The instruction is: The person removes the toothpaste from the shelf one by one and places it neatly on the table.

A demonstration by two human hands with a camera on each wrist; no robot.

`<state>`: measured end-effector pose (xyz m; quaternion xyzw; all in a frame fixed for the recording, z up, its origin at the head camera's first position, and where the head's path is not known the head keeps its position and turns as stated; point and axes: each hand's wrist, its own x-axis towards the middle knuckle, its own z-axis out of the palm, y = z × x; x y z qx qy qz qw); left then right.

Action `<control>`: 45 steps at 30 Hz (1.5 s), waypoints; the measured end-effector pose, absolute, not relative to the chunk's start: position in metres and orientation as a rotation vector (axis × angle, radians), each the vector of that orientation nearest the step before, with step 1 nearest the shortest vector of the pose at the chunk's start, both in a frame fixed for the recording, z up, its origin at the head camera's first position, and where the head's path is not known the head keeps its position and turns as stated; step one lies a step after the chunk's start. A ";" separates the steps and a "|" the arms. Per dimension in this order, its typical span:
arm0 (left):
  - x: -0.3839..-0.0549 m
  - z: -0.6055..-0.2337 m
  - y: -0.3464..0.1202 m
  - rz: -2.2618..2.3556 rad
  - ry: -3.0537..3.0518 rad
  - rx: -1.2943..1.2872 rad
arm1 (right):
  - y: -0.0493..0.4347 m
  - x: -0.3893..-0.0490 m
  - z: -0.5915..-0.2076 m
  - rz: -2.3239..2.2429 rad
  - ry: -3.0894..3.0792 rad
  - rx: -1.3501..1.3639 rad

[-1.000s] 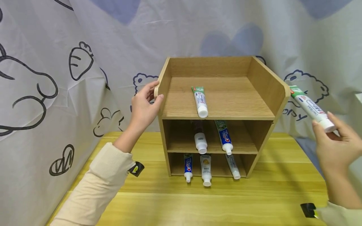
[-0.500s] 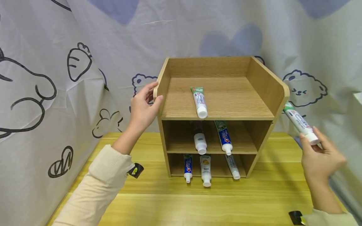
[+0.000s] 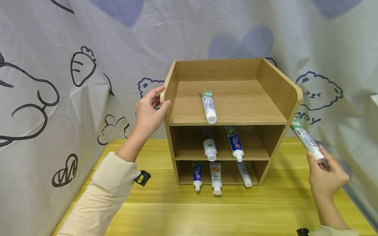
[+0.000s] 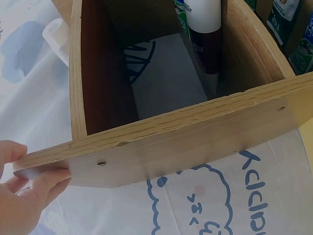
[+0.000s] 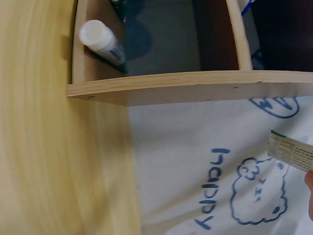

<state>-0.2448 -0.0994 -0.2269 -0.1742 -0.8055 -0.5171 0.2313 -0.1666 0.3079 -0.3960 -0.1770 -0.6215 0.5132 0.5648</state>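
My left hand [image 3: 150, 113] grips the left side panel of a wooden shelf unit [image 3: 227, 124]; the left wrist view shows thumb and fingers on either side of the panel's edge. To the right of the unit, my right hand [image 3: 327, 178] pinches a green and white toothpaste tube [image 3: 307, 139] near its white cap. The tube's tail points up and left, overlapping the right panel's edge in the head view. A matching toothpaste tube [image 3: 208, 106] lies on the top shelf, cap to the front. In the right wrist view, only the held tube's tail end [image 5: 291, 151] shows beside a fingertip.
The middle shelf bears a white-capped tube [image 3: 210, 149] and a blue and green one [image 3: 234, 142]. On the bottom lie a blue tube [image 3: 197, 175], a white one [image 3: 216, 177] and a grey-white one [image 3: 244, 174]. A printed curtain hangs behind the yellow wooden table [image 3: 206, 216].
My right hand has moved left and down with the toothpaste tube, from above the unit's right side to beside it. The left hand stays on the panel.
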 end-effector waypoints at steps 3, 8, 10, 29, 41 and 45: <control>-0.245 -0.226 -0.100 -1.436 -2.221 -0.471 | 0.310 -0.168 -0.409 1.235 -1.465 -0.452; -0.243 -0.225 -0.098 -1.461 -2.254 -0.464 | 0.311 -0.165 -0.426 1.220 -1.451 -0.487; -0.243 -0.224 -0.097 -1.464 -2.259 -0.462 | 0.310 -0.165 -0.430 1.214 -1.457 -0.499; -0.244 -0.224 -0.098 -1.493 -2.231 -0.501 | 0.291 -0.173 -0.484 1.225 -1.579 -0.563; -0.246 -0.224 -0.101 -1.455 -2.205 -0.519 | 0.292 -0.191 -0.511 1.141 -1.771 -0.578; -0.247 -0.223 -0.102 -1.495 -2.202 -0.503 | 0.296 -0.195 -0.521 1.146 -1.792 -0.655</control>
